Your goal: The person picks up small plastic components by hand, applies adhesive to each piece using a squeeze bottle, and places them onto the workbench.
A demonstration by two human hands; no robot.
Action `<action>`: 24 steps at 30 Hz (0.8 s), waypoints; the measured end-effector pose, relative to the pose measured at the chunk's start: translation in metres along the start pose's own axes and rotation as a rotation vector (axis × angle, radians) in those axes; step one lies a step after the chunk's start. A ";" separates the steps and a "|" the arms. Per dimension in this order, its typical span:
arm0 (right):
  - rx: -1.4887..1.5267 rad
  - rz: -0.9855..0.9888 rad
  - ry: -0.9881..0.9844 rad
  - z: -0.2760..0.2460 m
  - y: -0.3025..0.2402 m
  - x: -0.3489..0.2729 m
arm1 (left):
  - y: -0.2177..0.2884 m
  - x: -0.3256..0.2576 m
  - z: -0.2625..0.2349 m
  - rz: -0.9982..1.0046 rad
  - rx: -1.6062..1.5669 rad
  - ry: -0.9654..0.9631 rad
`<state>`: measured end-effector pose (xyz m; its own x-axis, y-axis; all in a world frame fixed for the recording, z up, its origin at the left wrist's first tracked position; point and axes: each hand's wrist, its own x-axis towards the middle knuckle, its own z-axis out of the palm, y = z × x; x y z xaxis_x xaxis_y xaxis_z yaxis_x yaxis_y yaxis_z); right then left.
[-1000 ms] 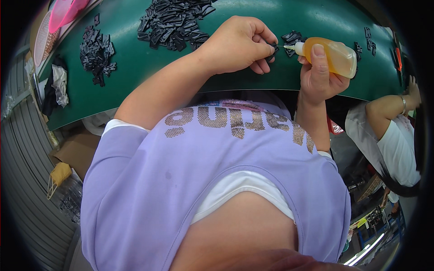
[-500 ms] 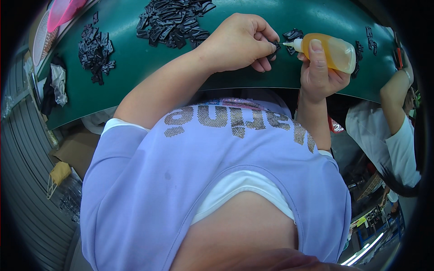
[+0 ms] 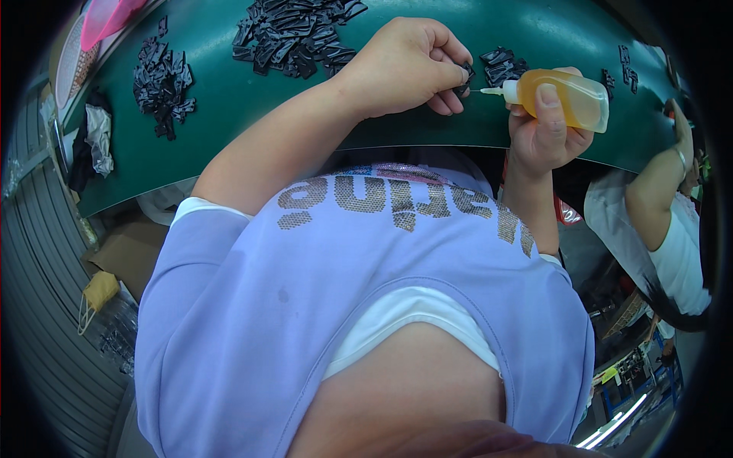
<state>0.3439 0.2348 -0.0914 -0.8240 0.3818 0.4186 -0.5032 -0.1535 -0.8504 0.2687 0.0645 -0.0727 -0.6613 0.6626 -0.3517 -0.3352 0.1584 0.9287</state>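
My left hand is closed over the green table, pinching a small black plastic part between its fingertips. My right hand grips a small squeeze bottle of amber liquid, held sideways. The bottle's thin white nozzle points left and nearly touches the black part. A small cluster of black parts lies just behind the nozzle.
A large heap of black parts sits at the back of the table, a smaller heap at the left. A pink container stands at the far left corner. Another person's arm rests at the table's right end.
The bottle has tipped slightly and its nozzle has closed in on the part held in my left hand. The other person's arm has shifted at the right.
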 end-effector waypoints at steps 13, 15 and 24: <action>-0.102 -0.020 -0.044 0.000 0.002 -0.004 | -0.003 0.001 0.002 0.006 0.021 0.018; -0.104 -0.024 -0.046 0.001 0.002 -0.003 | -0.003 0.001 0.002 0.006 0.026 0.018; -0.178 -0.034 -0.053 0.000 0.006 -0.004 | -0.003 0.002 0.001 0.012 0.038 0.013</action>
<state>0.3444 0.2325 -0.0979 -0.8225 0.3344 0.4601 -0.4806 0.0241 -0.8766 0.2687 0.0662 -0.0766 -0.6737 0.6554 -0.3414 -0.3012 0.1784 0.9367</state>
